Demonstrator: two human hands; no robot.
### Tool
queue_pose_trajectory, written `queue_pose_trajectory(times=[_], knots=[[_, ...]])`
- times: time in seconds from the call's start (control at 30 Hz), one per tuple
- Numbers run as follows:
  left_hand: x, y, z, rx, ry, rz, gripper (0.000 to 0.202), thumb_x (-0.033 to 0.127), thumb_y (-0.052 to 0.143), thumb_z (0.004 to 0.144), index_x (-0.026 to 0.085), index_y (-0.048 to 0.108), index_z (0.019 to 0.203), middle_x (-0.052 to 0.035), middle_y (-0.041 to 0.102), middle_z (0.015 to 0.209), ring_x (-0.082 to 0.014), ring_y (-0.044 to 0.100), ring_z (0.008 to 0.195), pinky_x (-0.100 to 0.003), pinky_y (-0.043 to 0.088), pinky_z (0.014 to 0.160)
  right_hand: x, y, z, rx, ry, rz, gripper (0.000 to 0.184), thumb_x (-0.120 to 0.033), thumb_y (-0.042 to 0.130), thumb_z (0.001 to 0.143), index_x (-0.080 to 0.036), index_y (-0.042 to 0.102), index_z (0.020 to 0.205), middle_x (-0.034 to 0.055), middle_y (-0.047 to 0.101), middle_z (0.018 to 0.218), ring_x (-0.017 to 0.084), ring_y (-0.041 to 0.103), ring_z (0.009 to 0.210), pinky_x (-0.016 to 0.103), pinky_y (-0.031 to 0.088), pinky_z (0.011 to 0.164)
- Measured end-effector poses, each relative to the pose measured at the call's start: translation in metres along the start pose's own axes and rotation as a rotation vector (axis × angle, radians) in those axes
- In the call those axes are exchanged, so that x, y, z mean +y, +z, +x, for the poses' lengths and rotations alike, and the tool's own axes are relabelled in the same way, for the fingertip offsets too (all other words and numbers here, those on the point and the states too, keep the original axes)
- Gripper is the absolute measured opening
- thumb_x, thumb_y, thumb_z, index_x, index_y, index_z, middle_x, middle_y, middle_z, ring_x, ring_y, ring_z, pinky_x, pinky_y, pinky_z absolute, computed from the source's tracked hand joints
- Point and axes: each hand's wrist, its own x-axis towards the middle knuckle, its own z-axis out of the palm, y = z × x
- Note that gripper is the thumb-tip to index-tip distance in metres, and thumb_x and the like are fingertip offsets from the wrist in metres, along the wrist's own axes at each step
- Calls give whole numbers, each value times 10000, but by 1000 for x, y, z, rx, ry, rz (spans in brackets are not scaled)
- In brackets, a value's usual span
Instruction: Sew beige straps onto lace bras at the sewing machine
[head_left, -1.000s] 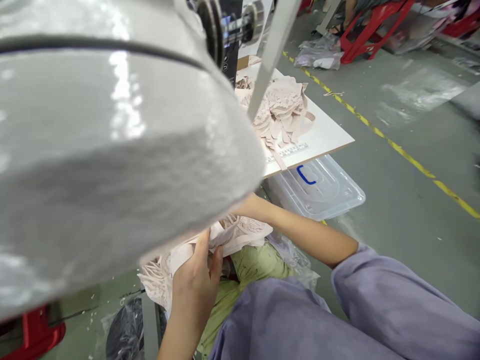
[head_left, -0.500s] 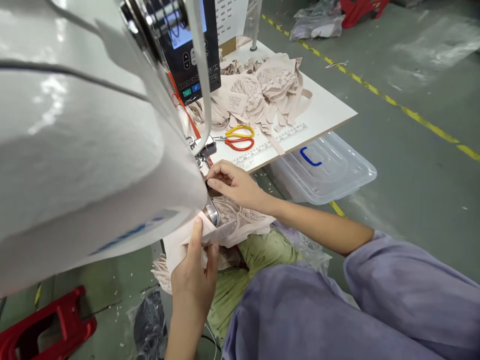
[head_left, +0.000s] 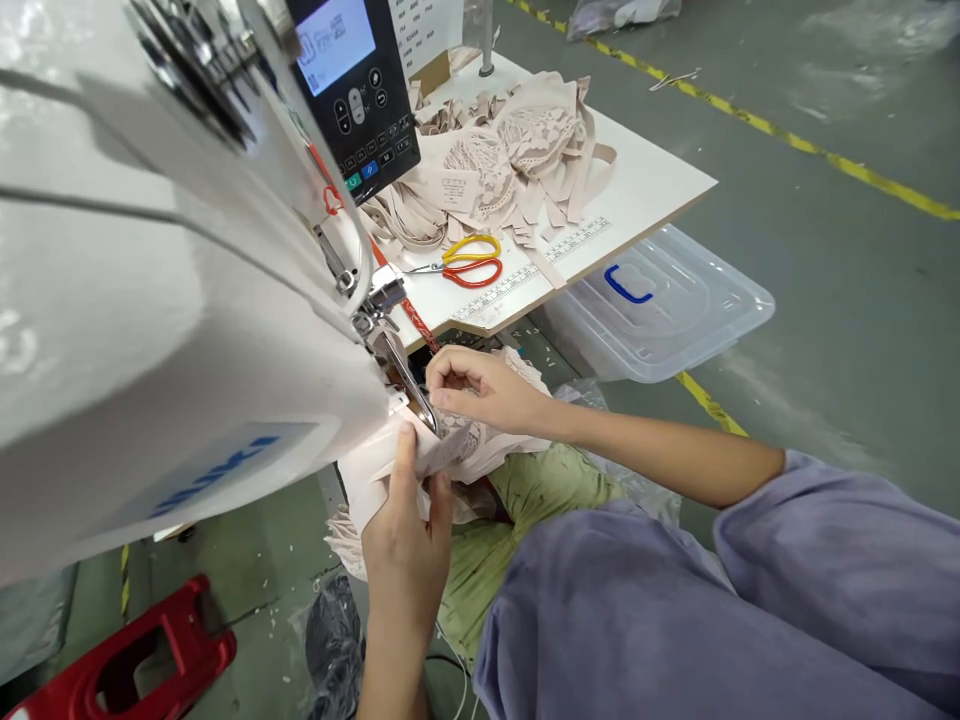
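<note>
My left hand point(head_left: 409, 545) grips the pale pink band of a lace bra point(head_left: 457, 460), index finger on top and thumb below, at the front of the sewing machine's narrow metal arm point(head_left: 411, 385). The bra's lace cup hangs just under the arm's tip, above the lap. Beside the arm, on its right, my right hand point(head_left: 491, 392) has its fingers curled and pinched together; whatever is between the fingertips is hidden. The white machine head point(head_left: 225, 330) fills the left side and covers part of the stitching area.
On the white table point(head_left: 660, 185) lie a pile of pale pink bras point(head_left: 517, 150) and scissors with yellow and red handles point(head_left: 472, 262). A control panel point(head_left: 367, 110) stands behind the machine. A lidded plastic box point(head_left: 675, 300) is below the table; a red stool point(head_left: 150, 655) sits lower left.
The view has shifted, showing more of the metal arm and the machine's lettering. My right hand sits slightly farther from the machine head, its fingers still curled. My left hand keeps hold of the bra.
</note>
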Motion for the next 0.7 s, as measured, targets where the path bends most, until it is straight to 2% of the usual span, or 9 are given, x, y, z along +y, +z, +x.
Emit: queue_pose_trajectory(times=[0.2,0.3,0.37,0.47,0.57,0.63,0.7], knots=[[4,0,-1,-25,-27,-5,572,372,514,968,225,387,1506,-9,695,766,-77,420,354,-219,364,448,-3,4,-11,-29,24,42,202,-356,667,860,-181,574,817,21,563,885,143,534,790,287,434,728],[8,3,-5,27,-59,-66,693,437,528,954,176,276,1545,-112,724,978,-114,536,426,-262,451,504,-1,6,-16,-5,32,56,225,-389,660,872,-191,556,851,19,571,894,151,537,812,293,434,755],[11,4,-7,82,-88,-102,833,491,544,934,130,149,1572,-196,695,1104,-180,644,555,-307,503,560,1,7,-18,22,36,61,227,-395,647,883,-195,543,860,19,575,901,156,544,828,295,434,764],[13,4,-8,92,-136,-85,906,524,535,926,126,55,1584,-243,671,1161,-237,688,630,-342,516,566,1,10,-21,46,35,43,224,-394,650,878,-197,544,869,20,580,905,158,548,822,293,436,755],[9,6,-7,81,-141,-71,913,522,533,927,112,49,1584,-231,705,1070,-186,602,453,-317,466,474,-1,14,-23,77,-10,17,250,-413,673,852,-196,550,871,22,579,891,162,548,813,299,441,760],[5,10,-9,86,-101,-82,912,499,542,930,86,52,1580,-171,738,893,-162,535,370,-292,429,420,-3,17,-26,122,-34,-9,272,-430,685,837,-198,548,876,24,576,888,171,550,827,311,444,779],[5,18,-15,83,-72,-83,895,467,535,944,89,34,1580,-121,738,787,-173,547,359,-281,425,395,-6,20,-33,145,-9,-51,290,-438,695,826,-199,555,909,29,588,901,183,557,847,323,443,795]])
